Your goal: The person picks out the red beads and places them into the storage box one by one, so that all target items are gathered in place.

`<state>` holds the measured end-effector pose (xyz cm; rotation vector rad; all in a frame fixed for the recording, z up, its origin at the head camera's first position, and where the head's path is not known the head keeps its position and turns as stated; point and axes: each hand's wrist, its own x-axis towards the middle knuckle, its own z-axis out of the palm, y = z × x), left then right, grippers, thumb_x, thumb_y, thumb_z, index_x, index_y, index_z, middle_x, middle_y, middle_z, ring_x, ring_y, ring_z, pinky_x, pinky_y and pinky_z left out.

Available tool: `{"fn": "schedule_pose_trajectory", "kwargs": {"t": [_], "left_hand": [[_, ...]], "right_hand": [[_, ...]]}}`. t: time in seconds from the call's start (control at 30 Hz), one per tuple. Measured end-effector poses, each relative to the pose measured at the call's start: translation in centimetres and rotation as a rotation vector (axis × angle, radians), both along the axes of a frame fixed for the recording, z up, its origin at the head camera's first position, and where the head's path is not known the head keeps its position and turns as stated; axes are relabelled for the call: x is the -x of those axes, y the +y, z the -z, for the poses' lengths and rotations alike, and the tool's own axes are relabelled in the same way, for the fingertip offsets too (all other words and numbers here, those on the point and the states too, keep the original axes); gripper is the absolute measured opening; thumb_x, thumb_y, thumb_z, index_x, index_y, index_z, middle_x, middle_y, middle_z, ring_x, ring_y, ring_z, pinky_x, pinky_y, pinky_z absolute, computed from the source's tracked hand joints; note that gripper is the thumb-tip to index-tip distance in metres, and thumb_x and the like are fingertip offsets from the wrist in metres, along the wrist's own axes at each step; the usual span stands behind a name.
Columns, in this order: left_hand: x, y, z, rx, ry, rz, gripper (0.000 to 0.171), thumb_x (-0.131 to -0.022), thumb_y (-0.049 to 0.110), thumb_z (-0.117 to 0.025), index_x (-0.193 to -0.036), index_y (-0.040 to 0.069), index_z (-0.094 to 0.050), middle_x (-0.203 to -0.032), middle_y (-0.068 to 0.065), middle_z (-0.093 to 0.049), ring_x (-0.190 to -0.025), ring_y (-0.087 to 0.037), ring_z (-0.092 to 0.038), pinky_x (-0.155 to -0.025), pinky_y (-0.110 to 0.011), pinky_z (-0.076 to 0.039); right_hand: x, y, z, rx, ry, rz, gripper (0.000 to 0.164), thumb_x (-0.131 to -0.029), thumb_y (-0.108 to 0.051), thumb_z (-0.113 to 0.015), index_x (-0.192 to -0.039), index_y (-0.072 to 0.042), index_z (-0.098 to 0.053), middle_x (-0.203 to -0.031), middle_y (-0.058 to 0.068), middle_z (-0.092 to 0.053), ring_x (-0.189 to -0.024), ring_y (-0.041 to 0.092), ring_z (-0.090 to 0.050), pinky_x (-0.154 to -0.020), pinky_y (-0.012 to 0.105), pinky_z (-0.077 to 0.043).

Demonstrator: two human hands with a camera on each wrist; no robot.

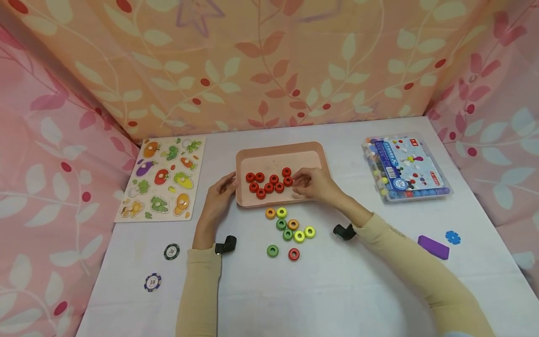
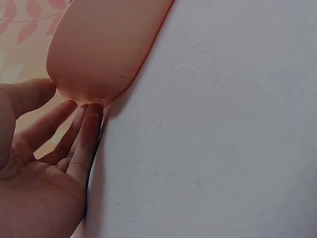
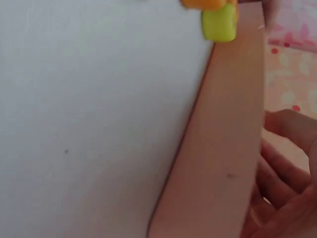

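A shallow pink tray [image 1: 303, 161] holds several red rings [image 1: 273, 179] in its left and middle part. At the tray's left end, my left hand [image 1: 219, 199] touches the outer wall with nearly straight fingertips, thumb near the rim; the left wrist view shows this contact close up. My right hand [image 1: 316, 185] reaches over the tray's near right side, its bent fingers beside the rightmost red ring. In the right wrist view the tray wall hides those fingertips, while thumb and fingers look apart. Loose green [image 1: 273, 251], yellow [image 1: 309, 232], orange [image 1: 270, 213] and red [image 1: 294, 254] rings lie before the tray.
A vegetable puzzle board [image 1: 170, 187] lies left, a clear boxed bead set [image 1: 410, 166] right. Two poker chips [image 1: 171, 252] are at the left front; a purple block [image 1: 433, 247] and blue disc [image 1: 453, 237] at the right. Patterned curtains [image 1: 269, 70] enclose the white table.
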<state>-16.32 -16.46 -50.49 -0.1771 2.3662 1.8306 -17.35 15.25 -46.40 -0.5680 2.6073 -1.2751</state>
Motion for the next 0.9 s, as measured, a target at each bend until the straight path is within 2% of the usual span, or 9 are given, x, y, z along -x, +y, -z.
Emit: {"fn": "schedule_pose_trajectory", "kwargs": {"t": [0.1, 0.17, 0.3, 0.47, 0.57, 0.67, 0.77, 0.9], "left_hand": [[0.0, -0.1, 0.1, -0.005, 0.006, 0.002, 0.044, -0.101, 0.029, -0.061, -0.143, 0.020, -0.056, -0.134, -0.008, -0.059, -0.117, -0.019, -0.055, -0.094, -0.021, -0.046], [0.0, -0.2, 0.2, -0.005, 0.011, 0.004, 0.043, -0.101, 0.028, -0.061, -0.143, 0.020, -0.056, -0.134, -0.008, -0.059, -0.117, -0.019, -0.055, -0.093, -0.019, -0.047], [0.1, -0.2, 0.3, 0.000, 0.021, 0.008, 0.043, -0.101, 0.027, -0.060, -0.143, 0.019, -0.056, -0.133, -0.009, -0.059, -0.116, -0.019, -0.056, -0.091, -0.017, -0.046], [0.1, -0.2, 0.2, 0.007, 0.023, 0.010, 0.043, -0.101, 0.026, -0.060, -0.144, 0.018, -0.056, -0.133, -0.008, -0.059, -0.116, -0.019, -0.056, -0.091, -0.017, -0.046], [0.0, -0.1, 0.1, 0.005, 0.021, 0.008, 0.043, -0.102, 0.025, -0.060, -0.144, 0.018, -0.055, -0.134, -0.009, -0.059, -0.117, -0.019, -0.056, -0.093, -0.018, -0.046], [0.0, -0.1, 0.1, 0.006, 0.019, 0.008, 0.043, -0.102, 0.025, -0.060, -0.144, 0.017, -0.055, -0.134, -0.009, -0.059, -0.117, -0.019, -0.056, -0.093, -0.018, -0.046], [0.1, 0.0, 0.1, 0.008, 0.017, 0.008, 0.043, -0.102, 0.026, -0.060, -0.144, 0.018, -0.055, -0.134, -0.009, -0.059, -0.117, -0.018, -0.056, -0.095, -0.019, -0.046], [0.0, 0.0, 0.1, 0.013, 0.017, 0.004, 0.043, -0.102, 0.026, -0.059, -0.144, 0.018, -0.056, -0.134, -0.009, -0.059, -0.117, -0.019, -0.057, -0.095, -0.021, -0.047]], "right_hand": [[-1.0, -0.1, -0.7, 0.031, 0.045, -0.077, 0.023, -0.084, -0.007, -0.079, -0.106, -0.003, -0.072, -0.097, 0.005, -0.072, -0.088, 0.022, -0.064, -0.079, 0.041, -0.054], [-1.8, -0.2, -1.2, 0.038, 0.045, -0.133, 0.023, -0.083, -0.008, -0.080, -0.105, -0.005, -0.073, -0.098, 0.003, -0.072, -0.089, 0.022, -0.064, -0.078, 0.044, -0.053], [-3.7, -0.6, -1.7, 0.025, -0.023, -0.258, 0.028, -0.081, -0.012, -0.083, -0.108, -0.009, -0.073, -0.101, 0.002, -0.073, -0.092, 0.024, -0.063, -0.080, 0.046, -0.050], [-5.9, -1.1, -1.4, -0.002, -0.096, -0.373, 0.035, -0.076, -0.014, -0.088, -0.108, -0.011, -0.073, -0.102, -0.001, -0.073, -0.093, 0.024, -0.063, -0.083, 0.043, -0.049], [-7.1, -1.2, -0.9, -0.020, -0.108, -0.413, 0.037, -0.073, -0.016, -0.090, -0.106, -0.014, -0.074, -0.103, -0.006, -0.070, -0.094, 0.021, -0.060, -0.084, 0.038, -0.050], [-8.2, -1.2, -0.3, -0.083, -0.081, -0.438, 0.036, -0.072, -0.022, -0.091, -0.104, -0.021, -0.075, -0.110, -0.009, -0.063, -0.104, 0.017, -0.051, -0.091, 0.036, -0.045], [-9.0, -1.2, 0.2, -0.145, -0.047, -0.448, 0.036, -0.070, -0.027, -0.092, -0.102, -0.029, -0.077, -0.124, -0.006, -0.054, -0.115, 0.017, -0.040, -0.098, 0.042, -0.037], [-9.5, -1.1, 0.6, -0.183, -0.001, -0.447, 0.038, -0.066, -0.029, -0.094, -0.098, -0.034, -0.077, -0.138, 0.000, -0.047, -0.120, 0.021, -0.034, -0.098, 0.047, -0.031]]}}
